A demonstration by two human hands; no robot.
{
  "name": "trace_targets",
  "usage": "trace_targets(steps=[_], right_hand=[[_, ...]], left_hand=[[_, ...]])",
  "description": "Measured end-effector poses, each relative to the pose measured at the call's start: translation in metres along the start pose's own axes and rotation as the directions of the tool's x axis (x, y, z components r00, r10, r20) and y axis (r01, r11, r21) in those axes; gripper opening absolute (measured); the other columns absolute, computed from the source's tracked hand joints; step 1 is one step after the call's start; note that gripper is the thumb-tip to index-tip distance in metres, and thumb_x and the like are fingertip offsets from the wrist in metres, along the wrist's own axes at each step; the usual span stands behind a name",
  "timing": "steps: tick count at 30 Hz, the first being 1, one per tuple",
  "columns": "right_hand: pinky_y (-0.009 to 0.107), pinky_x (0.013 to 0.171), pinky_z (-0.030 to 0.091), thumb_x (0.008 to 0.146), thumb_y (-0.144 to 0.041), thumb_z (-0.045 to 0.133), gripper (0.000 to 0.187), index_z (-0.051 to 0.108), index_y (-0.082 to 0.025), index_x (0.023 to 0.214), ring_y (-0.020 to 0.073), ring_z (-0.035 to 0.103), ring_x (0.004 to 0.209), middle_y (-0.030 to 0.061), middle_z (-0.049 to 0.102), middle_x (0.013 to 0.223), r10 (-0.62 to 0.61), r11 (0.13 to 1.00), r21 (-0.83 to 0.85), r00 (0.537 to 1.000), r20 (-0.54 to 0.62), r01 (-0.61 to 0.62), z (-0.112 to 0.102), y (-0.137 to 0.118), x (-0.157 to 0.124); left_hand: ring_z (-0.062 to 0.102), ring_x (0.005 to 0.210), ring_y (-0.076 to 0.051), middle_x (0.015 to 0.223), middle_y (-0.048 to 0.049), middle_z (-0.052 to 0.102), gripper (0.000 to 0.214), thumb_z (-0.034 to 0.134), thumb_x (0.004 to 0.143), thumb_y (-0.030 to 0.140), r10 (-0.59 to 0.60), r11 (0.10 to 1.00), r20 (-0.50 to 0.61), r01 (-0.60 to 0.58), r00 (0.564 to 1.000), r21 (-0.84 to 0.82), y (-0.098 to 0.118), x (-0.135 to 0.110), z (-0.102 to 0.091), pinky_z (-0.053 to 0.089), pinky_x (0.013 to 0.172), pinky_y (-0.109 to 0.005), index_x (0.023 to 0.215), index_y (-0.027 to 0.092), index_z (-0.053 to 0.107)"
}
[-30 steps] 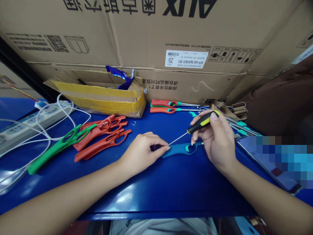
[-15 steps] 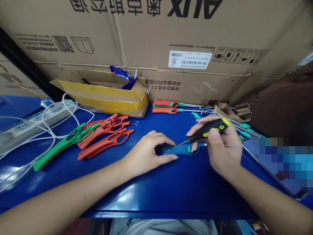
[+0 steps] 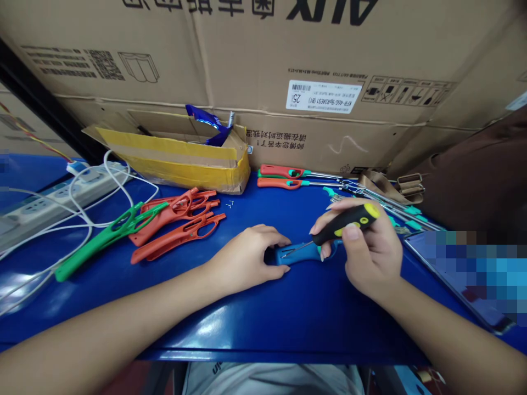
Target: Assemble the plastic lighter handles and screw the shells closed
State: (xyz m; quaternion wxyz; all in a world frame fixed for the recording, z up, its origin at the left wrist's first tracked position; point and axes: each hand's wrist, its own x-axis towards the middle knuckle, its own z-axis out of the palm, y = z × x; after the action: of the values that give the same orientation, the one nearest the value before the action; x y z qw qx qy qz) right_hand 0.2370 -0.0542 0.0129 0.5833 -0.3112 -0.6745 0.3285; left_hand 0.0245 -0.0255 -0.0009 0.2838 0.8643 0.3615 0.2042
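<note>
A blue lighter (image 3: 302, 253) with a teal trigger lies on the table in front of me. My left hand (image 3: 251, 255) curls its thumb and fingers around the lighter's left end, one on each side. In my right hand (image 3: 373, 252) is a black and yellow screwdriver (image 3: 341, 225), slanting down to the left. Its thin shaft reaches the slot in the lighter's blue handle; whether the tip is inside cannot be made out. Some right fingertips hang close to the teal trigger. The lighter's right part is mostly hidden behind that hand.
Orange handle shells (image 3: 177, 236) and a green shell (image 3: 99, 247) lie left, near white cables and a power strip (image 3: 57, 195). Behind stand a yellow-taped carton (image 3: 173, 164) and a large cardboard box (image 3: 247, 66). Orange lighters (image 3: 280, 182), metal rods (image 3: 382, 203) and a phone (image 3: 457, 280) lie right.
My left fingertips have drawn back slightly to the left, baring more of the lighter's handle. The right hand and screwdriver have shifted a little left. The camera view moved slightly too.
</note>
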Motion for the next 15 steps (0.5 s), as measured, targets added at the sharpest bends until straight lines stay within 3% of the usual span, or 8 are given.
trace_targets(steps=[15], right_hand=[[0.03,0.055,0.057,0.102,-0.032,0.055,0.021,0.057,-0.028,0.123,0.0134,0.063,0.059,0.0037,0.072,0.096,-0.032,0.998,-0.057,0.996,0.081,0.037,-0.0019,0.002,-0.006]], left_hand=[[0.067,0.09,-0.021,0.1,-0.0054,0.074,0.031,0.078,0.08,0.022,0.009,1.0,-0.017,-0.008,1.0,0.029,0.0012,-0.0018,0.0022,0.052,0.081,-0.031,0.11,0.017,0.074]])
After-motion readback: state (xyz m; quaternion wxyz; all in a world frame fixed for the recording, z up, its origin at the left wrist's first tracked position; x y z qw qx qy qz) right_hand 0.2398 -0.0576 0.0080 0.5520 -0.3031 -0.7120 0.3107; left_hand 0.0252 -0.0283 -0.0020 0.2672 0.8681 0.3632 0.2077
